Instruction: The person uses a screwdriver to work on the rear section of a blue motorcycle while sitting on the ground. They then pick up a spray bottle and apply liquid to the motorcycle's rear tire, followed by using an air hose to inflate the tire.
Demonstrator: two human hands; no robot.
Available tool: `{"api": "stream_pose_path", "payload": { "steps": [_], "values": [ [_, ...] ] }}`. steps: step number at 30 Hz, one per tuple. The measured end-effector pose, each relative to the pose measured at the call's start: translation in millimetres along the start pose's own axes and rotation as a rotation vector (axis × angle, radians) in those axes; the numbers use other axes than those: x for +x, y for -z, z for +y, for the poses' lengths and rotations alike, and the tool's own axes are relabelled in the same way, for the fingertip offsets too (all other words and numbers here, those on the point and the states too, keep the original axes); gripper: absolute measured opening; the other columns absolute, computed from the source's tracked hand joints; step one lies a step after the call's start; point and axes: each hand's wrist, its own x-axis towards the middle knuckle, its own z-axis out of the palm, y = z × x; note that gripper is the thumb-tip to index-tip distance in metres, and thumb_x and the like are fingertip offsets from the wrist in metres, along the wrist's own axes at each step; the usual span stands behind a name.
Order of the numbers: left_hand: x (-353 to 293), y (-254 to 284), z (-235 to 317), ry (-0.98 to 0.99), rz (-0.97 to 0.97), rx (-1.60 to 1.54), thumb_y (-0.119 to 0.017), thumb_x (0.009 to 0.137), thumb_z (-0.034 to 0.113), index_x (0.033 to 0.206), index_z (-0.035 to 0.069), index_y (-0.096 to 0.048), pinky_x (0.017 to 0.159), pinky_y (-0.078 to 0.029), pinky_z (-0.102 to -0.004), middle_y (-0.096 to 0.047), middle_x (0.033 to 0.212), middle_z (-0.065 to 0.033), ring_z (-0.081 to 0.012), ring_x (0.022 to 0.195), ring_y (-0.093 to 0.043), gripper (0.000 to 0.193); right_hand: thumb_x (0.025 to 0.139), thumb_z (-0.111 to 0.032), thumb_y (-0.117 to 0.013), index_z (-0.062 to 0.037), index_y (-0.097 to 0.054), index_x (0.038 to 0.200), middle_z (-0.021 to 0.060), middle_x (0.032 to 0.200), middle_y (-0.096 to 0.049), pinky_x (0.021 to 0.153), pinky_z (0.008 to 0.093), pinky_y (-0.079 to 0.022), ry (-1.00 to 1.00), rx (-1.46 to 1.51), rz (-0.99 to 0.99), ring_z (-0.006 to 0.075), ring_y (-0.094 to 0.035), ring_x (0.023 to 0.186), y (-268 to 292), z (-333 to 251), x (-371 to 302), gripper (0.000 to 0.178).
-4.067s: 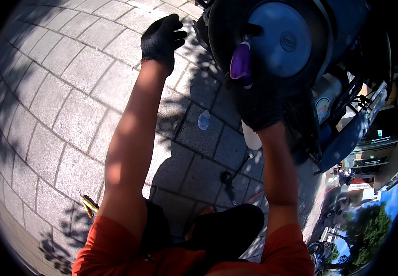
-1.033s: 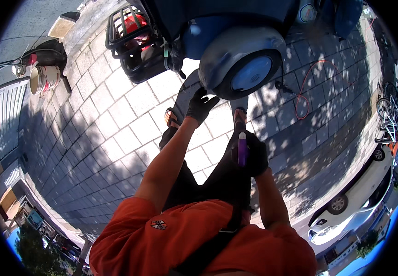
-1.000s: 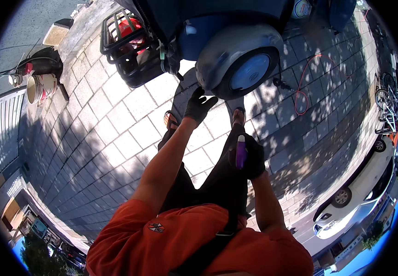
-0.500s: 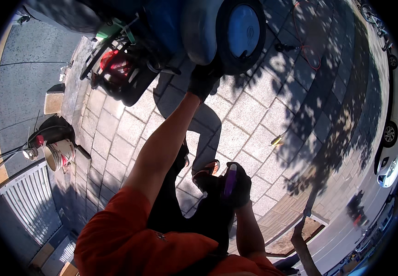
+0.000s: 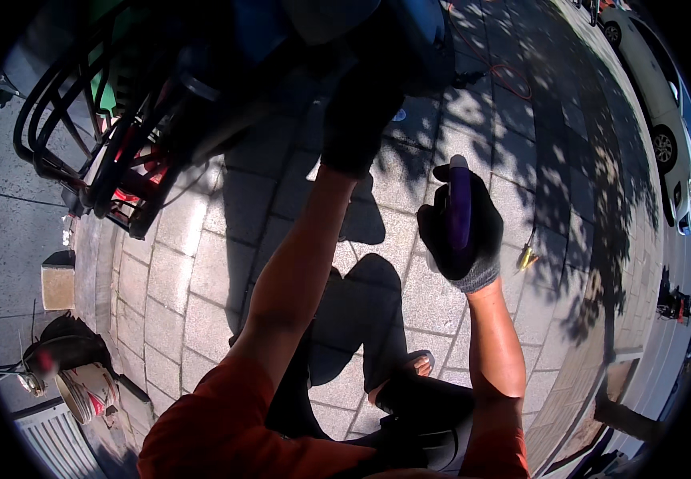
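Observation:
My left hand (image 5: 357, 128), in a black glove, reaches up into deep shadow under a dark blue vehicle body (image 5: 262, 28). Its fingers are lost in the dark, so what they touch is hidden. My right hand (image 5: 473, 227), also gloved in black, is wrapped round a slim purple object (image 5: 459, 203) with a pale tip pointing away from me. Its exact kind does not show. To the left of my left hand is a black bar frame (image 5: 82, 120) on the vehicle, with a red thing (image 5: 146, 168) behind its bars.
On the paving right of my right hand lies a small yellow-handled tool (image 5: 528, 258). An orange cord (image 5: 513, 84) curls at the far right. A stained bucket (image 5: 90, 391) and a tan block (image 5: 58, 287) stand left. A white car (image 5: 681, 148) is parked beyond the pavement.
My view has shifted nearer the vehicle. My right hand has risen from near my legs with the purple object, now beside the left hand. My left hand stays at the vehicle, now in darker shadow.

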Motion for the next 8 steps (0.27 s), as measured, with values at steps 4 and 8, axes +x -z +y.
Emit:
{"api": "stream_pose_path", "payload": {
  "steps": [4, 8],
  "values": [
    [-2.6, 15.7, -12.5, 0.175, -0.047, -0.478, -0.063, 0.101, 0.011, 0.142, 0.004, -0.055, 0.093, -0.056, -0.0343, -0.064, 0.135, -0.0094, -0.0196, 0.119, -0.064, 0.043, 0.082, -0.013, -0.078, -0.0076, -0.062, 0.131, 0.0068, 0.089, -0.066, 0.077, 0.0306, -0.052, 0.053, -0.059, 0.069, 0.0183, -0.064, 0.079, -28.1, 11.6, 13.7, 0.052],
    [1.6, 25.0, -15.7, 0.262, -0.105, -0.745, -0.062, 0.102, 0.021, 0.146, 0.01, -0.052, 0.106, -0.05, -0.0415, -0.06, 0.143, -0.0109, -0.024, 0.128, -0.06, 0.047, 0.083, -0.017, -0.079, -0.0089, -0.061, 0.134, 0.0146, 0.111, -0.071, 0.087, 0.0333, -0.054, 0.069, -0.109, 0.096, 0.0245, -0.068, 0.093, -49.3, 23.5, 4.9, 0.054]
  ]
}}
